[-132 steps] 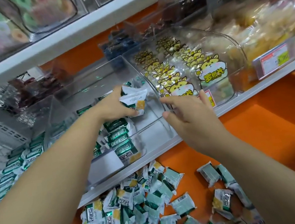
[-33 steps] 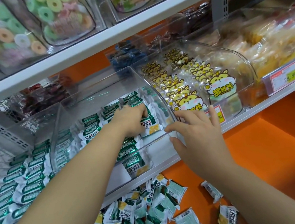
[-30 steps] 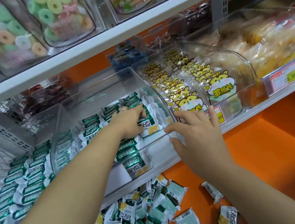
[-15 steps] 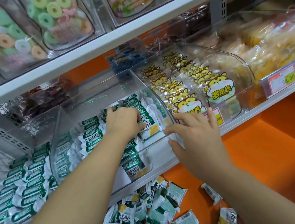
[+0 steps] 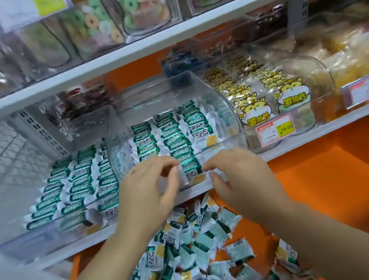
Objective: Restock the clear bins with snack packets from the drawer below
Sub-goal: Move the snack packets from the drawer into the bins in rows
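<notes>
Your hands at the clear bin (image 5: 154, 96) front edge.
Left hand (image 5: 148, 194) and right hand (image 5: 241, 179): fingers loosely curled, holding nothing; contact with its wall is unclear.

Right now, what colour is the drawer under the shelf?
The drawer is orange; head view.

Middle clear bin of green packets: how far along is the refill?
Done: the middle clear bin holds tidy rows of green packets, and the left bin looks filled too. In hand: the left hand and right hand are at the middle bin's front, neither plainly holding a packet. Left: a big heap of loose packets lies in the orange drawer below, so plenty remains.
</notes>
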Tool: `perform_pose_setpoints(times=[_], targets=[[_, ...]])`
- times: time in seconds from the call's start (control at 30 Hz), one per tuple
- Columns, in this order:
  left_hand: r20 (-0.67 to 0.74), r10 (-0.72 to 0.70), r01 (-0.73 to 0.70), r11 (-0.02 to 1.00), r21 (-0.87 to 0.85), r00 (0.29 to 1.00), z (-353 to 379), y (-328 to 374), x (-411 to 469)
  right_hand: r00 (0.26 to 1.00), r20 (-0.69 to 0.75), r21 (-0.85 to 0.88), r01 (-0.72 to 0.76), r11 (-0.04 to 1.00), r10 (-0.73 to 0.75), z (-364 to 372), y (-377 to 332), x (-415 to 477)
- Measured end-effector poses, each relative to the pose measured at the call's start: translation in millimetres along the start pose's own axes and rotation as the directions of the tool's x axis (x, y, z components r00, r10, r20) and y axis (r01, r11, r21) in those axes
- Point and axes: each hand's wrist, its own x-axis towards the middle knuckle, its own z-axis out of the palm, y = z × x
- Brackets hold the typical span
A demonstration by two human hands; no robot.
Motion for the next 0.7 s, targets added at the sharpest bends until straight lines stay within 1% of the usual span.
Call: perform_pose_setpoints(times=[0.03, 0.1, 0.17, 0.23, 0.33, 0.4, 0.47, 0.53, 0.6, 0.67, 0.7], targets=[[0.039, 0.025, -0.026, 0.999, 0.024, 0.999, -3.8, -3.0, -18.9, 0.988, 0.155, -0.010, 0.027, 1.000, -0.025, 3.9, -5.4, -4.1], [0.160, 0.057, -0.070, 0.994, 0.079, 0.986, -5.3, -12.1, -50.9, 0.904, 0.417, -0.092, 0.149, 0.985, -0.098, 17.6, -11.4, -8.4], [0.288, 0.025, -0.065, 0.989, 0.131, 0.957, -2.5, -24.5, -76.6, 0.796, 0.596, -0.158, 0.250, 0.955, -0.110, 33.7, -16.0, -8.8], [0.380, -0.045, -0.013, 0.989, 0.150, 0.924, 2.2, -39.3, -94.8, 0.704, 0.706, -0.172, 0.282, 0.944, -0.081, 52.6, -15.1, -8.9], [0.466, -0.148, 0.086, 0.985, 0.152, 0.873, 11.0, -65.2, -110.3, 0.558, 0.830, -0.196, 0.269, 0.943, 0.013, 80.1, -5.9, -12.0], [0.508, -0.216, 0.151, 0.975, 0.166, 0.834, 16.5, -82.9, -119.8, 0.442, 0.893, -0.213, 0.263, 0.941, 0.079, 95.3, 4.8, -17.4], [0.555, -0.286, 0.204, 0.957, 0.206, 0.781, 24.8, -99.2, -131.8, 0.333, 0.936, -0.210, 0.262, 0.942, 0.115, 110.2, 19.4, -26.6], [0.618, -0.332, 0.228, 0.943, 0.244, 0.713, 36.1, -112.4, -146.3, 0.243, 0.961, -0.185, 0.225, 0.957, 0.128, 125.3, 31.9, -36.3], [0.709, -0.361, 0.224, 0.932, 0.283, 0.606, 48.6, -123.1, -162.5, 0.125, 0.982, -0.159, 0.132, 0.978, 0.142, 141.4, 40.7, -46.3], [0.805, -0.371, 0.159, 0.928, 0.336, 0.463, 59.7, -131.1, -175.9, -0.007, 0.988, -0.156, 0.027, 0.987, 0.157, 154.5, 45.5, -57.0], [0.840, -0.369, 0.131, 0.929, 0.347, 0.397, 63.7, -133.9, -180.0, -0.062, 0.985, -0.160, -0.007, 0.987, 0.160, 158.9, 47.1, -61.9]])
